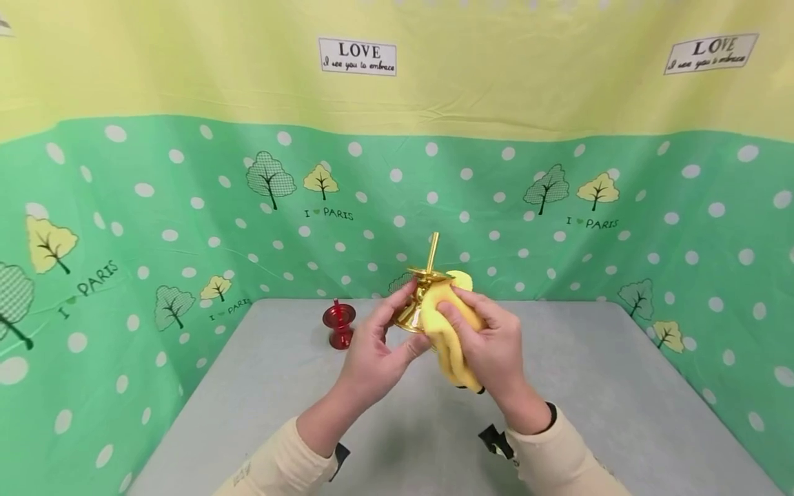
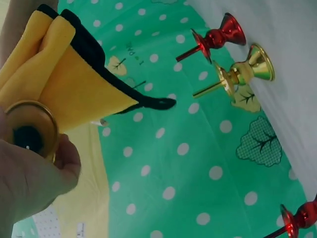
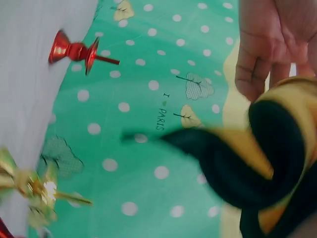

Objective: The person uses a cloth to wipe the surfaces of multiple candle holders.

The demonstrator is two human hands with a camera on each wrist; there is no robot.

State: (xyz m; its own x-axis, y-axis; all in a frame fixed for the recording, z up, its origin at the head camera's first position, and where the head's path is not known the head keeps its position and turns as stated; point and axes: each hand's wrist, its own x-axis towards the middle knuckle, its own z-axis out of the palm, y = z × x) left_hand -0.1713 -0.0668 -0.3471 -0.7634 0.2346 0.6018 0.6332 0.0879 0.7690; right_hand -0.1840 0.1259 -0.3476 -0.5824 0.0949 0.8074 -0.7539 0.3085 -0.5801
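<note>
My left hand holds a shiny gold candle holder in front of me, above the table, its thin spike pointing up. Fingers and thumb grip it around the waist and the flared base. A yellow cloth with black edging is bunched in my right hand, pinched between thumb and fingers against the holder's right side. The left wrist view shows the round base of the holder from below, with the cloth hanging beside it. Cloth folds hide part of the holder's stem.
A red candle holder stands on the grey table, left of my hands. In the left wrist view stand another gold holder, a red one beside it, and a red one at the corner. A patterned curtain encloses the table.
</note>
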